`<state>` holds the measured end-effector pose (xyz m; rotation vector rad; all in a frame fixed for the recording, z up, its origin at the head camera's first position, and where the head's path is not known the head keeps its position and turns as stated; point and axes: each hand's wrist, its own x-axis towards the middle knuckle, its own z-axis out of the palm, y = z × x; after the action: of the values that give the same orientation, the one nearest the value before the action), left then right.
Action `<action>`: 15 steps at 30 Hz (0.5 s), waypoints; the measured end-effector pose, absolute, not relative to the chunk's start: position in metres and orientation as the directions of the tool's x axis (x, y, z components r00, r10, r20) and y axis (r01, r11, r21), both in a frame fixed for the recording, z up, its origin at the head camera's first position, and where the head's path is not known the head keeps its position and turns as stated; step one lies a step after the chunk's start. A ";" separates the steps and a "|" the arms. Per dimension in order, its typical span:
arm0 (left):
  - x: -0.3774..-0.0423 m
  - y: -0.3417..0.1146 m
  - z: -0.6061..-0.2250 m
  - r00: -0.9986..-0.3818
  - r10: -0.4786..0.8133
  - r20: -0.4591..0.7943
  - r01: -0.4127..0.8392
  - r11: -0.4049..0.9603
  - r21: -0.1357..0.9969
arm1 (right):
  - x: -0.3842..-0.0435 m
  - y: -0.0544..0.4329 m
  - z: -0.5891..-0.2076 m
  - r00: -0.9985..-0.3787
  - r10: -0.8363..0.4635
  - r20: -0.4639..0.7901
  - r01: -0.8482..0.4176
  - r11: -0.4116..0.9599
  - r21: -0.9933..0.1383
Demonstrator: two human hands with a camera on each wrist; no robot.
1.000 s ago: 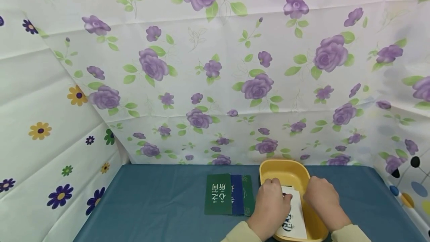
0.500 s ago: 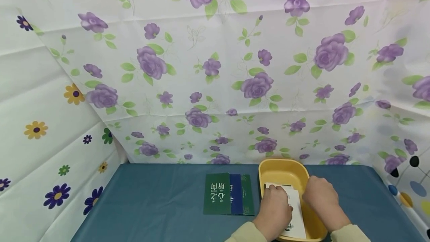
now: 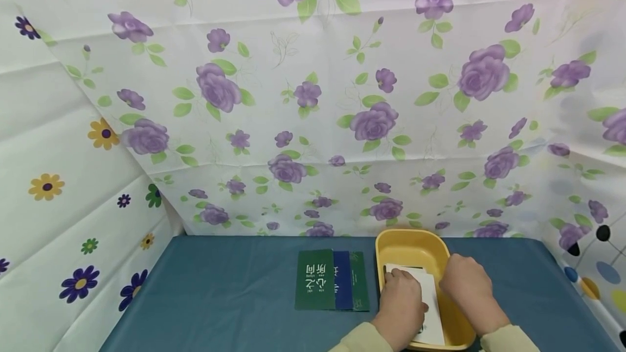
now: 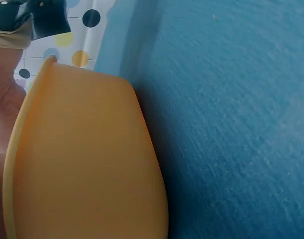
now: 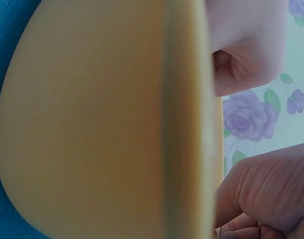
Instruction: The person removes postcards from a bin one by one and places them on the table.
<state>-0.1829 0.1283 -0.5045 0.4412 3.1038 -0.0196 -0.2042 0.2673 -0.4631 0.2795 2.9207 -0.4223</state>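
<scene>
Inside the yellow plastic basin (image 3: 413, 252) lies a stack of white cards (image 3: 432, 316) with dark print. My left hand (image 3: 402, 306) reaches over the near left side of the basin and grips the top white card, fingers bent over its left part and thumb at the right. Its fingertips are hidden beneath the hand. My right hand (image 3: 468, 291) is curled at the basin's right rim and holds it. In the left wrist view the outer wall of the basin (image 4: 87, 149) fills much of the picture.
Left of the basin, a green card (image 3: 315, 281) with white characters overlaps a blue card (image 3: 344, 281) and another green card (image 3: 361, 281). All lie on the blue tablecloth (image 3: 235, 292). A flowered curtain (image 3: 313, 124) rises behind the table.
My left hand has lowered from a raised pinch and flattened over the white cards, which now show less print. My right hand stays at the rim. The view tilts slightly.
</scene>
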 end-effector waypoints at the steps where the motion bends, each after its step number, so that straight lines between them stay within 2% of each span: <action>1: -0.182 0.130 -0.505 -0.965 0.262 -0.006 0.263 0.964 -0.031 | -0.204 0.267 -0.463 -0.967 0.159 -0.201 0.209 0.942 -0.262; 7: -0.181 0.137 -0.509 -0.979 0.204 -0.012 0.203 0.964 -0.169 | -0.205 0.268 -0.465 -0.964 0.157 -0.214 0.210 0.944 -0.254; 15: -0.184 0.143 -0.508 -0.983 0.179 -0.035 0.182 0.960 -0.213 | -0.205 0.269 -0.466 -0.965 0.166 -0.205 0.216 0.943 -0.252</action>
<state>-0.1841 0.1426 -0.5085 0.2851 3.0944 -0.3379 -0.2046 0.2690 -0.4660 0.2887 2.9171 -0.4086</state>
